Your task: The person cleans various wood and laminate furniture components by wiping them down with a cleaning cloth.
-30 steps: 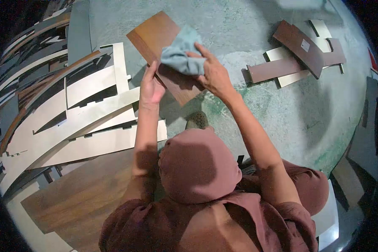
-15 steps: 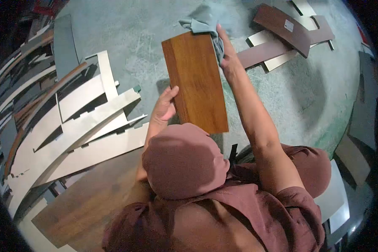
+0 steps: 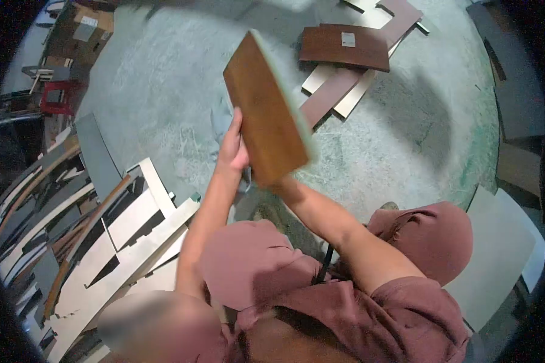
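A brown wood-grain board point(image 3: 266, 112) is held up, tilted, with its pale long edge turned to the right. My left hand point(image 3: 233, 148) is closed on the board's left edge, thumb over the brown face. My right forearm point(image 3: 321, 209) reaches up to the board's lower end, and the fingers of that hand are hidden behind it. A grey-blue cloth point(image 3: 221, 121) shows partly behind the board and my left hand; what holds it is hidden.
Brown and white panels point(image 3: 345, 48) lie crossed on the concrete floor point(image 3: 163, 78). White and dark panels point(image 3: 133, 242) are heaped at the left, near a red stool point(image 3: 60, 97) and a cardboard box point(image 3: 94, 33). More panels point(image 3: 493, 254) line the right side.
The board has turned on edge, showing its pale side. My right hand has come down from the top right corner to behind the lower end. The cloth has moved behind the board.
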### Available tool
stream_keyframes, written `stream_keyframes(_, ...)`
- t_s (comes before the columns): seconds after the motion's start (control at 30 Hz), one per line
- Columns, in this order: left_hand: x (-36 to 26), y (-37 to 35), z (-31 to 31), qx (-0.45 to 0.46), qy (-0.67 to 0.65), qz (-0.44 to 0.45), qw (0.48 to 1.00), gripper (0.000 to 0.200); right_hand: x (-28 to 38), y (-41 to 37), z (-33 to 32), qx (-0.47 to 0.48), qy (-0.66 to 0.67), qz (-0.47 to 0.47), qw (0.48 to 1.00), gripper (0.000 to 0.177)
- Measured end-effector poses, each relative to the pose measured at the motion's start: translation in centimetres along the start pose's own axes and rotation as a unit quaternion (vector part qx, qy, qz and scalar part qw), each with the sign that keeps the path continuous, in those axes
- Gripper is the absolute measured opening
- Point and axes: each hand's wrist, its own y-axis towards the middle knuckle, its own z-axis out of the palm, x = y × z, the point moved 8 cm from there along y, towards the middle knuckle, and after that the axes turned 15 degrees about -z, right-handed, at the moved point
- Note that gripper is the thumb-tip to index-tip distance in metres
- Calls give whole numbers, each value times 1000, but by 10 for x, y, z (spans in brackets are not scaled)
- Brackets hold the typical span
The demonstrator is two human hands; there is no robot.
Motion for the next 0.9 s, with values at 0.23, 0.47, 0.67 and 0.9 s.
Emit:
stream_keyframes(0.23, -15, 165, 72, -126, -56, -41, 990, 33, -55, 12, -2, 121, -84, -33, 989, 32)
stream_keyframes(0.47, 37, 324, 67, -69, 131, 41, 988, 41, -22, -3, -30, 84, 38, 7, 996, 29)
stream_keyframes(0.67, 77, 344, 70, -174, 165, -26, 970, 45, -37, 15, 1, 113, 97, 55, 987, 26)
stream_keyframes(0.9, 92, 327, 91, -150, 182, -186, 954, 51, -78, 0, 81, 200, 148, 127, 960, 21)
